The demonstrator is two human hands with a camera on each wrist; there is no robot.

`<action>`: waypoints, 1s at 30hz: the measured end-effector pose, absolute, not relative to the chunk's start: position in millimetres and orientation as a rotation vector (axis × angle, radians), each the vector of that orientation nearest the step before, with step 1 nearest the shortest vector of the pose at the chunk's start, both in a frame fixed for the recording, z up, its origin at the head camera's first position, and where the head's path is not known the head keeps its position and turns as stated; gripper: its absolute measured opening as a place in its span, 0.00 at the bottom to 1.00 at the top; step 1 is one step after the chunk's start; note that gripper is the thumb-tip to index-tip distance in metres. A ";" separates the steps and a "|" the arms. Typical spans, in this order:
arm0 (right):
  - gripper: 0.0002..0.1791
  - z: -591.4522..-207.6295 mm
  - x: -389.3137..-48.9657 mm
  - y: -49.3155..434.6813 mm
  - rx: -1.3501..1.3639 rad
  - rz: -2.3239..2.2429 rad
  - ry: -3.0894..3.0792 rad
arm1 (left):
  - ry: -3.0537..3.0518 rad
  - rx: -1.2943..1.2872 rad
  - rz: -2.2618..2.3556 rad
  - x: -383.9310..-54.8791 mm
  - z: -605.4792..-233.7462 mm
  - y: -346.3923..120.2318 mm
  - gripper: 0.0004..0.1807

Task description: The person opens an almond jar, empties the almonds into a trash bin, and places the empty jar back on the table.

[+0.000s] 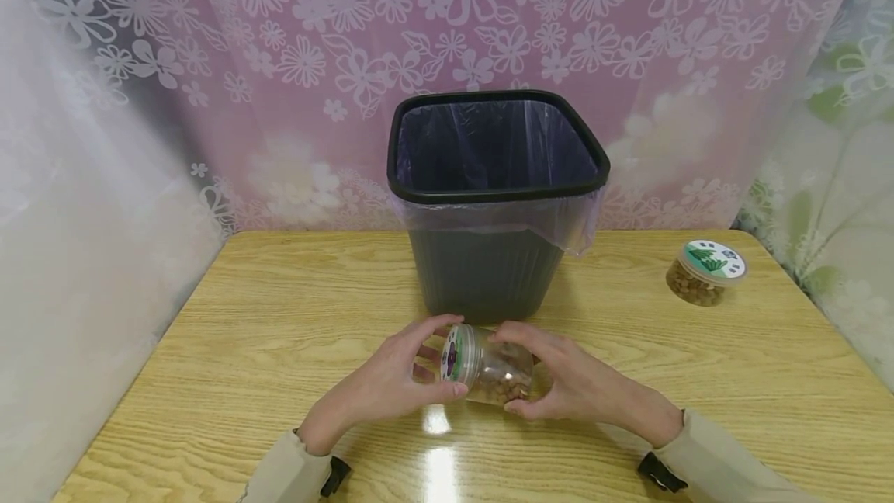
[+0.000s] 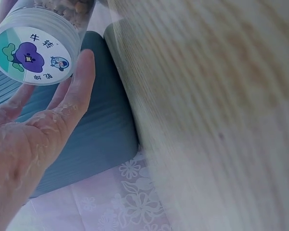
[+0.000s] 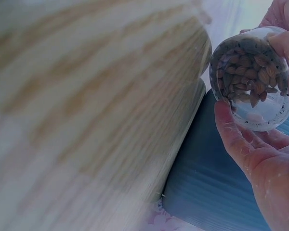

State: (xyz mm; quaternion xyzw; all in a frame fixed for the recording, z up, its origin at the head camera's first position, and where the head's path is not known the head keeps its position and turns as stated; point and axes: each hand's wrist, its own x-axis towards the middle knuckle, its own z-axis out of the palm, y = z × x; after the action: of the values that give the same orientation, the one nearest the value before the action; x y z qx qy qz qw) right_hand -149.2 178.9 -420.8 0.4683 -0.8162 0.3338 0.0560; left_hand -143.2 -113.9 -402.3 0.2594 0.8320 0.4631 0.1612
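A clear plastic jar point(image 1: 504, 372) lies on its side in the air or on the table just in front of the bin; the head view does not settle which. Brown nuts that look like almonds point(image 3: 248, 72) show through its bottom in the right wrist view. My left hand point(image 1: 394, 379) grips the lid end, thumb in front and fingers behind. The round lid point(image 2: 32, 57) carries a white and green label with a purple figure. At the other end, my right hand point(image 1: 569, 379) holds the jar's body near its bottom, thumb and fingers curled round it.
A dark bin point(image 1: 482, 274) with a thin purple liner stands behind the hands. Toward the table's right side sits a second lidded jar point(image 1: 705, 274) of brown pieces. Flowered curtains point(image 1: 300, 99) hang behind and beside the wooden table point(image 1: 279, 293).
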 end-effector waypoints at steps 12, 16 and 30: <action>0.44 -421.6 -149.3 179.5 1.426 1.007 -2.471 | 2.360 0.890 1.379 -142.2 -404.8 -114.7 0.51; 0.44 -421.7 -149.3 179.4 1.418 1.019 -2.497 | 2.360 0.890 1.386 -141.9 -403.7 -114.2 0.50; 0.44 -420.4 -150.3 179.4 1.438 1.017 -2.451 | 2.352 0.814 1.372 -143.3 -403.3 -114.7 0.48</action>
State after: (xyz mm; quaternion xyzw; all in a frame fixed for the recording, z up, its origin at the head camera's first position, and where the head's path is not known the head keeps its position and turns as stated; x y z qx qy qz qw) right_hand -150.3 179.4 -420.4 0.4756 -0.8105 0.3363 0.0617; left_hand -143.3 -114.7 -403.3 0.2834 0.8182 0.4773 0.1494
